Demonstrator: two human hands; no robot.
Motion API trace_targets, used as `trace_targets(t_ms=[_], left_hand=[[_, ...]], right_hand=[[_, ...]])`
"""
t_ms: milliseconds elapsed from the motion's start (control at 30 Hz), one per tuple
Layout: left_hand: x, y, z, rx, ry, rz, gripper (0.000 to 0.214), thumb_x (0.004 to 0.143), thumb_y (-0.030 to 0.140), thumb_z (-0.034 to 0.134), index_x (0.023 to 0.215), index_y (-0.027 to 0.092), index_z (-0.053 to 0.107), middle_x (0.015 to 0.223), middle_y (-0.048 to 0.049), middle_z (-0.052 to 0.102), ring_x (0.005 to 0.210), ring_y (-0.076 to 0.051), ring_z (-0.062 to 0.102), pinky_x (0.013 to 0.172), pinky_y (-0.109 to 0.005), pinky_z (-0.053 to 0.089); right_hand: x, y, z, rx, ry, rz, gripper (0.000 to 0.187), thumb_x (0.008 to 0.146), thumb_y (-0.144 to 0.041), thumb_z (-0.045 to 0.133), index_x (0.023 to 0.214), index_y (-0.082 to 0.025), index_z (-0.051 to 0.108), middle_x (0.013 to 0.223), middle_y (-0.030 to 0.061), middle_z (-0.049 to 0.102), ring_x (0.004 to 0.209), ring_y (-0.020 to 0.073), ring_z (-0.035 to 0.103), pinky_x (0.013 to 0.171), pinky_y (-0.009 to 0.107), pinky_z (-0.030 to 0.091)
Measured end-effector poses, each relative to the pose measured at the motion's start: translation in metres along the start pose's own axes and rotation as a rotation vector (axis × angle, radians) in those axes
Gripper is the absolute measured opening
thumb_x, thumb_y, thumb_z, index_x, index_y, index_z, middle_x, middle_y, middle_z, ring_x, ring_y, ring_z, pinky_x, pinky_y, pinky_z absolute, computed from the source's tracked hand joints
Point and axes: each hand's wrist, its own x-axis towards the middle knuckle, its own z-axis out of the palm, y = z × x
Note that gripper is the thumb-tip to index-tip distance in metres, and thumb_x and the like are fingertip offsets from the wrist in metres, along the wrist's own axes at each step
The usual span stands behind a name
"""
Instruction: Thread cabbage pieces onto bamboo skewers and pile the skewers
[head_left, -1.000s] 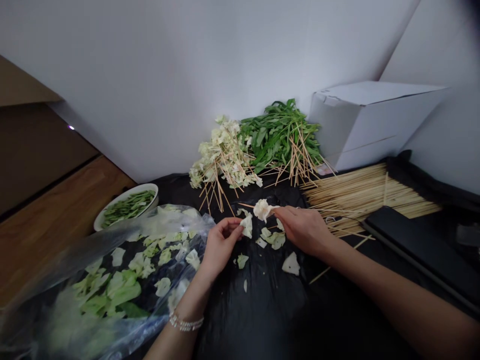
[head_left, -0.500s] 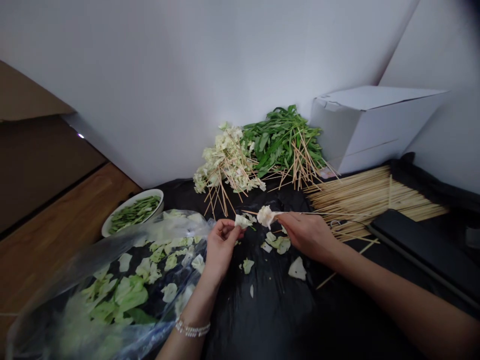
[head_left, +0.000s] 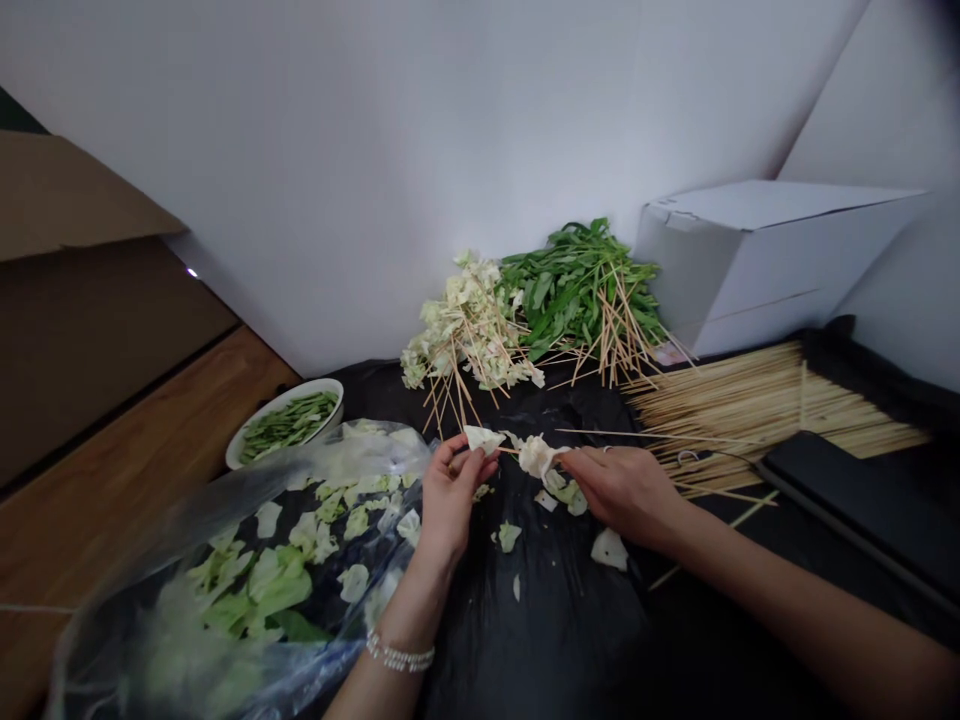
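Note:
My left hand (head_left: pixel 448 492) pinches a pale cabbage piece (head_left: pixel 481 438) at the tip of a thin bamboo skewer. My right hand (head_left: pixel 622 487) grips that skewer (head_left: pixel 517 451), which carries a bunch of cabbage pieces (head_left: pixel 537 455) near its point. The two hands are a short gap apart above a black plastic sheet (head_left: pixel 555 620). Loose cabbage bits (head_left: pixel 607 548) lie under and around the hands. A bead bracelet (head_left: pixel 397 655) is on my left wrist.
An open clear bag of cabbage pieces (head_left: pixel 270 570) lies left. A white bowl of green strips (head_left: pixel 289 425) stands behind it. Finished cabbage skewers (head_left: pixel 461 335) and leafy green skewers (head_left: pixel 577 290) are piled at the wall. Bare skewers (head_left: pixel 765 405) and a white box (head_left: pixel 772 255) are right.
My left hand lifted a cabbage piece from beside the loose bits up to the skewer's tip. The camera view shifted a little, so everything sits slightly lower and to the right.

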Motion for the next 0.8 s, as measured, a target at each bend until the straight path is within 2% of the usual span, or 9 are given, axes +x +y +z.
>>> trace_targets(t_ms=[167, 433, 800], left_hand=[[-0.0014, 0.0003, 0.0014, 0.01, -0.006, 0.011, 0.042, 0.068, 0.033, 0.08, 0.1, 0.016, 0.059, 0.086, -0.0056, 0.076, 0.086, -0.021, 0.074, 0.082, -0.032, 0.058], [-0.0028, -0.0017, 0.002, 0.097, -0.014, 0.051, 0.035, 0.07, 0.035, 0.079, 0.094, 0.015, 0.064, 0.09, -0.0078, 0.077, 0.087, -0.02, 0.074, 0.08, -0.031, 0.058], [-0.0042, -0.0031, 0.0035, 0.156, -0.046, 0.089, 0.031, 0.074, 0.034, 0.076, 0.095, 0.014, 0.066, 0.093, -0.0085, 0.077, 0.088, -0.02, 0.073, 0.077, -0.028, 0.057]], right_hand=[[-0.0004, 0.0005, 0.0007, 0.006, -0.052, 0.008, 0.021, 0.089, -0.013, 0.047, 0.1, -0.02, 0.064, 0.079, 0.0006, 0.068, 0.065, 0.0135, 0.059, 0.058, 0.029, 0.034], [0.0004, -0.0004, 0.001, 0.023, 0.006, 0.017, 0.022, 0.089, -0.011, 0.045, 0.099, -0.021, 0.062, 0.074, -0.0009, 0.067, 0.061, 0.0127, 0.058, 0.057, 0.028, 0.033], [-0.0008, -0.0004, 0.0036, 0.018, -0.008, 0.034, 0.021, 0.091, -0.014, 0.044, 0.099, -0.021, 0.063, 0.076, -0.0003, 0.068, 0.065, 0.0133, 0.06, 0.058, 0.027, 0.034]])
